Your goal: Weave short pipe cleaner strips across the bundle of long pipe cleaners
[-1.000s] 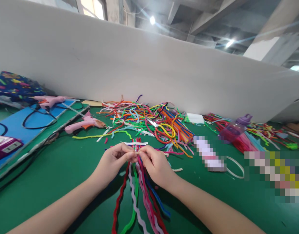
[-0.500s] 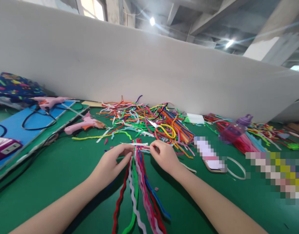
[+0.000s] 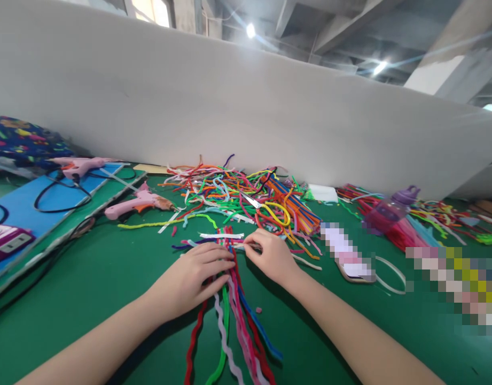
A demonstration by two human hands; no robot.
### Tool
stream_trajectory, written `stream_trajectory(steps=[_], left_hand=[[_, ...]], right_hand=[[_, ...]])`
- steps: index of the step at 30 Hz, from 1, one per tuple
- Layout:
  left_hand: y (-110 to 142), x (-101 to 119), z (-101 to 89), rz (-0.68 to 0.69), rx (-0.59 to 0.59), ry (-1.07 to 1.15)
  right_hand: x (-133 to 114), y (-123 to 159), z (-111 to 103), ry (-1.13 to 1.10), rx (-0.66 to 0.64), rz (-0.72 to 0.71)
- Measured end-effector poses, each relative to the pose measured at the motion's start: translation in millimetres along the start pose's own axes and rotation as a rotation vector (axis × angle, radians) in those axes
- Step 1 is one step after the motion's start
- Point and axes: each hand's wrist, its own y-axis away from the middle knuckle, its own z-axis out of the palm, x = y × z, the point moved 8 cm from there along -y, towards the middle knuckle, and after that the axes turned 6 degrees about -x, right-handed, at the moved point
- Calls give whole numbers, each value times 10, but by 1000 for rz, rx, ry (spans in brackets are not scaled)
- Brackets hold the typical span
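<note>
Fuzzy strands [image 3: 243,334] run toward you on the green table [image 3: 318,331], your left hand [image 3: 193,275] lying open over them, your right hand [image 3: 270,254] apart, pinching 1 crosswise strand. Tugging that sideways under a light left palm could skew the rows.

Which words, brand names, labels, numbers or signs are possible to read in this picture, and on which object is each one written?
No text can be read.
Phone: its screen is pixelated, so nothing there is legible.
Purple socket box: any marks are too small or blurred to read.
Pink glue guns: no readable label.
Purple bottle: no readable label.
</note>
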Motion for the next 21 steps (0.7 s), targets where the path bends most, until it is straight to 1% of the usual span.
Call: stream_trajectory(steps=[3, 5, 9, 13, 21], left_hand=[[-5, 15, 41, 6, -58, -7], [-8, 11, 51, -4, -72, -3], [-17, 9, 31, -5, -42, 14], [-25, 23, 21, 4, -33, 8], [-22, 19, 37, -27, -59, -16]], right_hand=[[-56, 6, 1, -3, -11, -62], [-99, 13, 8, 13, -21, -109], [-148, 26, 48, 113, -54, -164], [-156, 30, 88, 206, -85, -183], [-229, 58, 155, 397, -29, -303]])
